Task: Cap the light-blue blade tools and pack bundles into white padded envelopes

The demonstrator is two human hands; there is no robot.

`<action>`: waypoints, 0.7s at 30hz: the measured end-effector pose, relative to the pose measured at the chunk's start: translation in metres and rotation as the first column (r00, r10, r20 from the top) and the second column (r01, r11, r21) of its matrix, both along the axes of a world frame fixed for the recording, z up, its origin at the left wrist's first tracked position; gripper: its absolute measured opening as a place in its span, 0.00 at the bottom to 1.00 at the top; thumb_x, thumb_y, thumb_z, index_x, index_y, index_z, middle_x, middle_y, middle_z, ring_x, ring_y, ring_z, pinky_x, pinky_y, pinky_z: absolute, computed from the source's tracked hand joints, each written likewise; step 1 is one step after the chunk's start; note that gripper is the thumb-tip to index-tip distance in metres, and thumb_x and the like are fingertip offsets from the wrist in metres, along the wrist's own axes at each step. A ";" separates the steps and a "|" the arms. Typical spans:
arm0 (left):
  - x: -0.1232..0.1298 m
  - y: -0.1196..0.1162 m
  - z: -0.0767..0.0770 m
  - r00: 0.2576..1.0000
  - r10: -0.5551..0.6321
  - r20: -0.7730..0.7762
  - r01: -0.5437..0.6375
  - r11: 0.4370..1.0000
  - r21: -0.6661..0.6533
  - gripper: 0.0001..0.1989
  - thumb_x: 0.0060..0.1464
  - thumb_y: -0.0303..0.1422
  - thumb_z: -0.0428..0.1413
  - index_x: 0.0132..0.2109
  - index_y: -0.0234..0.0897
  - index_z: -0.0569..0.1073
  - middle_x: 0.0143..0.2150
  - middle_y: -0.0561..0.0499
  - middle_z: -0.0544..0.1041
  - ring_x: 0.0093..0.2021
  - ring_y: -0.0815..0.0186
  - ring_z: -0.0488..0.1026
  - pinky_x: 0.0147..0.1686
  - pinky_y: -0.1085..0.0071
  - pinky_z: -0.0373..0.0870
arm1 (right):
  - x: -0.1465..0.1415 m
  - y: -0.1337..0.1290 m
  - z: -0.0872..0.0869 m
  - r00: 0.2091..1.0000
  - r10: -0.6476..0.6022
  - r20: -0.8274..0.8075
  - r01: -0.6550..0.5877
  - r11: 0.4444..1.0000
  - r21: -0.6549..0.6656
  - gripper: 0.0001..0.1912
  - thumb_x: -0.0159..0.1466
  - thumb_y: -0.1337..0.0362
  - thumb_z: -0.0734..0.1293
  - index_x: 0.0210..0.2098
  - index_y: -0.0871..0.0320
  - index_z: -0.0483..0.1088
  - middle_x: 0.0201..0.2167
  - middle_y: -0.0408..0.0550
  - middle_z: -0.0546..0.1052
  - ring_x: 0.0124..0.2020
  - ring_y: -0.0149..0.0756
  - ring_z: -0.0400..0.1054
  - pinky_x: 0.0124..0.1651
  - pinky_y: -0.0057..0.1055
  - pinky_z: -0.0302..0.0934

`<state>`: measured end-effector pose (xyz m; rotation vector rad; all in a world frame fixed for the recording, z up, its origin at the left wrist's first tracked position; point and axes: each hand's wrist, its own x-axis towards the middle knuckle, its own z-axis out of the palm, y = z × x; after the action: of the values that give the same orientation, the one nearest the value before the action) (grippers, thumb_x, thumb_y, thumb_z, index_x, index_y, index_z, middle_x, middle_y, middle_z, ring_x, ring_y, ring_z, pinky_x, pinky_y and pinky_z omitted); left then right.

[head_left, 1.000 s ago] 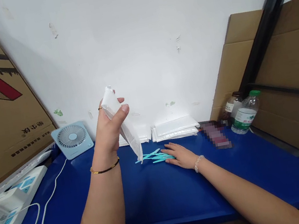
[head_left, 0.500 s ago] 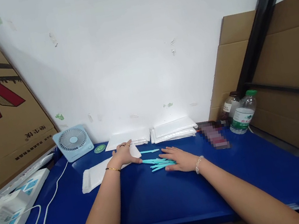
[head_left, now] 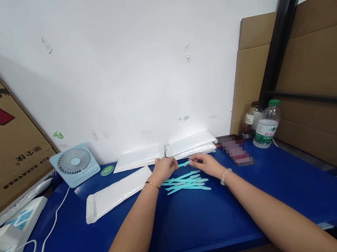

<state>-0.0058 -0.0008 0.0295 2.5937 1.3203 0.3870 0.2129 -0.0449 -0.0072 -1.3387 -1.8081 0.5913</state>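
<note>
A slim turquoise eyebrow razor (head_left: 184, 164) spans the gap between my two hands, just above the pile. My left hand (head_left: 164, 168) pinches one end of it, and the fingers of my right hand (head_left: 204, 164) are closed on the other end. Below them, several similar turquoise eyebrow razors (head_left: 187, 182) lie crosswise in a loose heap on the blue table (head_left: 201, 220). To the left of my left hand a white padded envelope (head_left: 118, 192) lies flat, its folded end toward the left.
Two stacks of white padded envelopes, a left stack (head_left: 138, 158) and a right stack (head_left: 191, 143), lie against the wall. A blue fan (head_left: 75, 162) and a power strip (head_left: 26, 229) with cables stand left. A phone (head_left: 236, 151) and a green-capped bottle (head_left: 266, 128) are right.
My left hand has left the padded envelope and moved right to grip one razor. My right hand has lifted off the pile and closed on the same razor. The view has shifted slightly.
</note>
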 end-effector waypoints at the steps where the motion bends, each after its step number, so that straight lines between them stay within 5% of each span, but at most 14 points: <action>1: 0.006 0.000 0.001 1.000 -0.021 0.006 0.021 1.000 0.014 0.07 0.55 0.36 0.52 0.36 0.40 0.73 0.32 0.54 0.77 0.37 0.65 0.72 0.48 0.62 0.55 | 0.001 0.002 -0.001 1.000 0.011 -0.027 -0.012 1.000 -0.019 0.16 0.59 0.53 0.64 0.37 0.58 0.74 0.28 0.46 0.77 0.29 0.35 0.68 0.33 0.30 0.61; 6: 0.011 0.010 -0.005 0.999 0.043 0.006 -0.044 0.996 0.076 0.06 0.54 0.34 0.53 0.34 0.40 0.74 0.33 0.52 0.77 0.43 0.61 0.70 0.47 0.61 0.54 | 0.025 0.012 -0.002 0.993 -0.081 -0.088 0.078 0.996 -0.039 0.15 0.58 0.54 0.64 0.31 0.59 0.74 0.24 0.45 0.77 0.25 0.33 0.67 0.29 0.28 0.58; 12: -0.004 0.020 -0.018 0.989 0.142 -0.036 -0.138 0.986 0.088 0.06 0.52 0.34 0.54 0.37 0.42 0.74 0.38 0.51 0.77 0.47 0.58 0.69 0.48 0.60 0.55 | 0.053 0.008 0.007 0.924 -0.258 0.283 0.270 0.963 0.000 0.10 0.55 0.57 0.68 0.31 0.57 0.76 0.30 0.47 0.76 0.34 0.38 0.68 0.37 0.31 0.57; 17: -0.002 0.008 -0.010 0.996 0.086 0.035 -0.085 0.996 -0.011 0.11 0.52 0.41 0.55 0.40 0.42 0.74 0.40 0.52 0.77 0.43 0.61 0.71 0.46 0.64 0.58 | 0.028 -0.004 0.013 0.922 -0.023 0.386 0.009 0.999 0.038 0.07 0.56 0.59 0.69 0.34 0.52 0.75 0.36 0.45 0.72 0.42 0.39 0.65 0.46 0.36 0.53; 21: 0.003 -0.005 -0.005 0.998 -0.043 0.035 0.050 0.980 -0.195 0.13 0.51 0.45 0.54 0.36 0.41 0.75 0.33 0.55 0.77 0.35 0.66 0.72 0.39 0.71 0.61 | 0.013 -0.006 0.008 0.888 0.056 0.457 -0.045 0.998 -0.035 0.04 0.56 0.62 0.69 0.32 0.54 0.73 0.38 0.47 0.71 0.46 0.41 0.63 0.47 0.39 0.50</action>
<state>-0.0025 -0.0062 0.0247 2.4408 1.2191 0.2729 0.2258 -0.0507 0.0009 -1.5456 -2.2238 0.3374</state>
